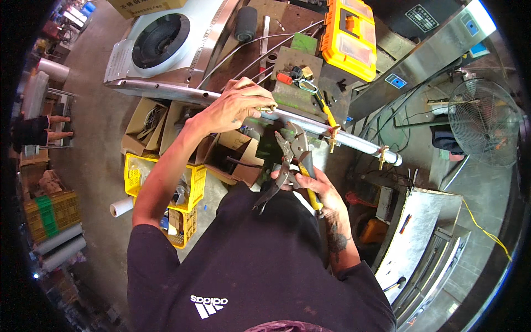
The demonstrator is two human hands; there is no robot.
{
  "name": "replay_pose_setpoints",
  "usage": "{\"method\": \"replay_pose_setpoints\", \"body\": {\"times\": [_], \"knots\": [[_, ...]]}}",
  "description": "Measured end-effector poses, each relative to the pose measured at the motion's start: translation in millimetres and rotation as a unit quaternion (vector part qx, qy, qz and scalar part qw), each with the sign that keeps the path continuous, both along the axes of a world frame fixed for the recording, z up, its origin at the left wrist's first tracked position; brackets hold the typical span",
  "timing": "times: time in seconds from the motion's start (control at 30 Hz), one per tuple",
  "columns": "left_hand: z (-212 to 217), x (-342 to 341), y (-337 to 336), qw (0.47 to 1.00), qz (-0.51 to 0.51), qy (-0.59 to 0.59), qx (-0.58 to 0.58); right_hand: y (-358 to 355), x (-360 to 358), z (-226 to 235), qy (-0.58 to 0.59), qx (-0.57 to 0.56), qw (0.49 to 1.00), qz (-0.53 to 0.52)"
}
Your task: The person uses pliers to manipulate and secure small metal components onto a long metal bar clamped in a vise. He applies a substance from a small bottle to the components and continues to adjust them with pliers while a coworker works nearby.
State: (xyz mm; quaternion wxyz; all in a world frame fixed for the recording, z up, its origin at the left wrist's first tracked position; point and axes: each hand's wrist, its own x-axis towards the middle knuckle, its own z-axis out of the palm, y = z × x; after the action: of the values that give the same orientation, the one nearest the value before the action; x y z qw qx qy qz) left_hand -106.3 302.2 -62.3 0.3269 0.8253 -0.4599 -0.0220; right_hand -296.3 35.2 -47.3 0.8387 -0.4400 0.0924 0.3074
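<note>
My left hand (235,104) is closed over a silver metal pipe (307,123), its fingertips pinched on a small brass fitting (267,108) at the pipe. Fingers hide most of that fitting. Further right along the same pipe, two brass valves (333,137) stick out. Below the pipe, my right hand (323,191) grips a pair of locking pliers (287,152) with worn metal jaws pointing up toward the pipe. A yellow handle shows beside the palm, and a metal lever hangs apart from it toward my lap.
Behind the pipe, a workbench carries a yellow-orange toolbox (349,41), a carabiner (307,86) and a black cylinder (246,24). Open cardboard boxes (239,152) and yellow crates (194,188) stand below left. A fan (484,122) is at the right.
</note>
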Motion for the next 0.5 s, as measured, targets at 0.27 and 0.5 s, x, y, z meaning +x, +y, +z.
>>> {"method": "replay_pose_setpoints", "body": {"times": [0.27,0.5], "knots": [[-2,33,3,0.993,-0.118,-0.009,-0.005,-7,20,-4,0.070,0.131,0.989,0.007],[12,31,12,0.995,-0.055,-0.086,0.016,-11,39,-8,0.067,0.122,0.990,0.010]]}}
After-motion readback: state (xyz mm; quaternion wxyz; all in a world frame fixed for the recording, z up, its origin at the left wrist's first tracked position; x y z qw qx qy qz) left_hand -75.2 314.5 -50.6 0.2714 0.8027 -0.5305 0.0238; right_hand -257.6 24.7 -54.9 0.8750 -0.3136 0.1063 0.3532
